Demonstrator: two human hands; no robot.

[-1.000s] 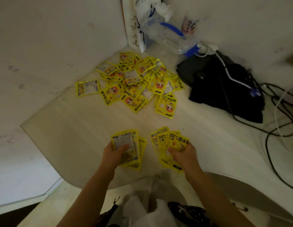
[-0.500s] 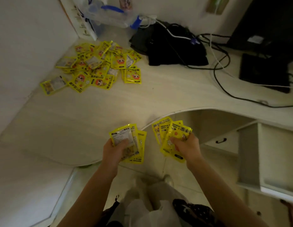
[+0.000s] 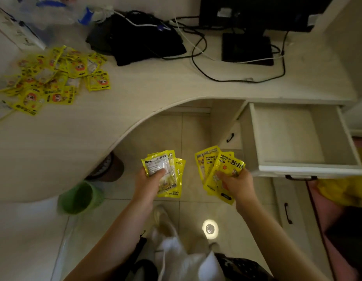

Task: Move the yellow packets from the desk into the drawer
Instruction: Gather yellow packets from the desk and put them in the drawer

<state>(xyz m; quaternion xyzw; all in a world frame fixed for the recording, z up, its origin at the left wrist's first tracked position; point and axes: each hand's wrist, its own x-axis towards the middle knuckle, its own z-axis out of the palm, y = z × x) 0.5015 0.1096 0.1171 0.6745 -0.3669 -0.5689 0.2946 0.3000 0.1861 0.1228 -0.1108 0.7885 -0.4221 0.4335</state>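
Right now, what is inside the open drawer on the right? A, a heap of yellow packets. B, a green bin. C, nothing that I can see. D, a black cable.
C: the open drawer shows only its bare pale bottom, while both the left hand and the right hand hold yellow packets short of it.

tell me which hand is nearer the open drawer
Right. The right hand, gripping a fan of yellow packets, is just off the open drawer front's left end; the left hand grips its own stack farther left.
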